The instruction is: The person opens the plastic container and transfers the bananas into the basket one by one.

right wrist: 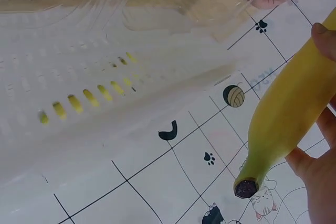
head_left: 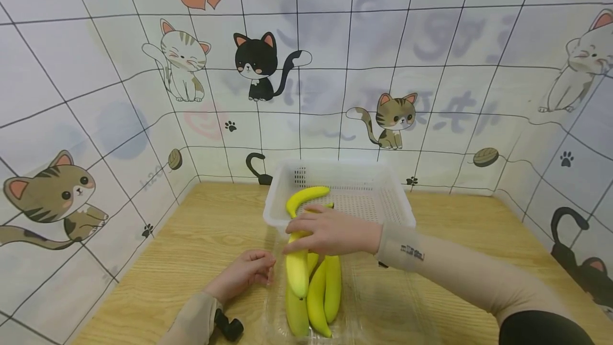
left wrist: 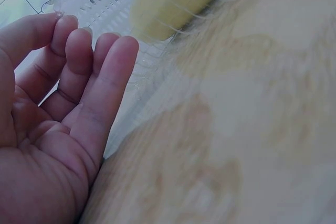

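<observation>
My right hand (head_left: 330, 232) grips a yellow banana (head_left: 298, 273), its thumb and fingers on the peel, where the clear plastic box (head_left: 383, 302) meets the white basket (head_left: 406, 212). The right wrist view has the dark cut stem of this banana (right wrist: 289, 103) pointing down. Several more bananas (head_left: 318, 297) lie lengthwise in the left part of the clear box. Inside the white basket, a curved banana (head_left: 308, 194) rests on the left, and another is partly hidden behind my right hand. My left hand (head_left: 245, 273) pinches the clear box's left rim between thumb and fingertips.
The perforated white basket stands directly behind the clear box, near the back wall. Wood-grain table (head_left: 210, 217) extends to both sides. Cat-print sheeting (head_left: 325, 84) encloses the back and sides.
</observation>
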`<state>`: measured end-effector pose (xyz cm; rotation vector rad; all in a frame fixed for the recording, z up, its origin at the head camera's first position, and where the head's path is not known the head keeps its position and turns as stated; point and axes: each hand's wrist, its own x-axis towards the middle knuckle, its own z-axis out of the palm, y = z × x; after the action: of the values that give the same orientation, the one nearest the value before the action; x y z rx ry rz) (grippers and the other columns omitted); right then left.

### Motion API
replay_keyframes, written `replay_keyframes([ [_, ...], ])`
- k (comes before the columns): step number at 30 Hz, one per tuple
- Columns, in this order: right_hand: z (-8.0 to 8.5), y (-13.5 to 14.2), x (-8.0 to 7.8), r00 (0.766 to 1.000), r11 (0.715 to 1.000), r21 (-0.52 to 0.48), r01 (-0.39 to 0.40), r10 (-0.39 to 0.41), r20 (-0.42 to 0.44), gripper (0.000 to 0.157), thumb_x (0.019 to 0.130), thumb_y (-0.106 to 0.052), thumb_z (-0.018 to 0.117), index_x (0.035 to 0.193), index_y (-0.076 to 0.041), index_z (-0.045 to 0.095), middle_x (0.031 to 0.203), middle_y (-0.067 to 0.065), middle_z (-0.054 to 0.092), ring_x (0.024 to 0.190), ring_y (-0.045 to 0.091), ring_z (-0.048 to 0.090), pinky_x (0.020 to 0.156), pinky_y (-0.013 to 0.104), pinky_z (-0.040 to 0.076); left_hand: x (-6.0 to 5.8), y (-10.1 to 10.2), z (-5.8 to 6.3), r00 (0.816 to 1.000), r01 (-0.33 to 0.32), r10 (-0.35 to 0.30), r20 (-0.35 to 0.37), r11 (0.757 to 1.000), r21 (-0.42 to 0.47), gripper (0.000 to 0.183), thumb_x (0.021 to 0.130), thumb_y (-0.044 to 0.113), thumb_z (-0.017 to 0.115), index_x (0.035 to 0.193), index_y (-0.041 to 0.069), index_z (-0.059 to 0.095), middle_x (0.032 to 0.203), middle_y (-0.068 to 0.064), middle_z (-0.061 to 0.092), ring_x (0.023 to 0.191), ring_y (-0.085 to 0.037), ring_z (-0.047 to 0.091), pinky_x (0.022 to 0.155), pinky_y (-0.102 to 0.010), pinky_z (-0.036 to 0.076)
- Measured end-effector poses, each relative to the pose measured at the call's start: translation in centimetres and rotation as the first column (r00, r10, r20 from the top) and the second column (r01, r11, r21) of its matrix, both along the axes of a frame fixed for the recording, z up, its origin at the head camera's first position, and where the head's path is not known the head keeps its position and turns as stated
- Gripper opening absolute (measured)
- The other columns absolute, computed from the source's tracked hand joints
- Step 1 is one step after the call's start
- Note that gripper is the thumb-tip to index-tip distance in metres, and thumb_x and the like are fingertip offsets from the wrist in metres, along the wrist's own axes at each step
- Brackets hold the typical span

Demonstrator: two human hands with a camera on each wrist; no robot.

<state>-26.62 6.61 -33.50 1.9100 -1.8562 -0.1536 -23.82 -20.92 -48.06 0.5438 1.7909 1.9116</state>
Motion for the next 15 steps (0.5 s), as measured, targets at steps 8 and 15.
replay_keyframes([
  [8, 0.8, 0.2, -0.8, 1.000, 1.000, -0.012, -0.008, 0.008, 0.002, 0.053, 0.080, -0.018, 0.079, 0.128, -0.030, 0.060, 0.127, 0.001, 0.058, 0.119, 0.017, 0.051, 0.103, 0.041, 0.039, 0.1, 0.0, 0.1, 1.000, -0.020, 0.020, -0.005, 1.000, -0.012, 0.023, 0.102, 0.017, 0.048, 0.083, 0.014, 0.061, 0.076, 0.002, 0.062, 0.072, -0.010, 0.060, 0.071, -0.029, 0.054],
  [15, 0.8, 0.2, -1.9, 0.999, 0.999, -0.031, -0.016, 0.017, 0.035, 0.052, 0.080, -0.015, 0.079, 0.127, -0.029, 0.061, 0.123, 0.002, 0.060, 0.118, 0.017, 0.052, 0.101, 0.041, 0.040, 0.0, 0.0, -0.1, 1.000, -0.011, 0.011, -0.002, 1.000, -0.010, 0.023, 0.102, 0.016, 0.049, 0.082, 0.013, 0.060, 0.076, 0.001, 0.062, 0.072, -0.011, 0.059, 0.072, -0.029, 0.054],
])
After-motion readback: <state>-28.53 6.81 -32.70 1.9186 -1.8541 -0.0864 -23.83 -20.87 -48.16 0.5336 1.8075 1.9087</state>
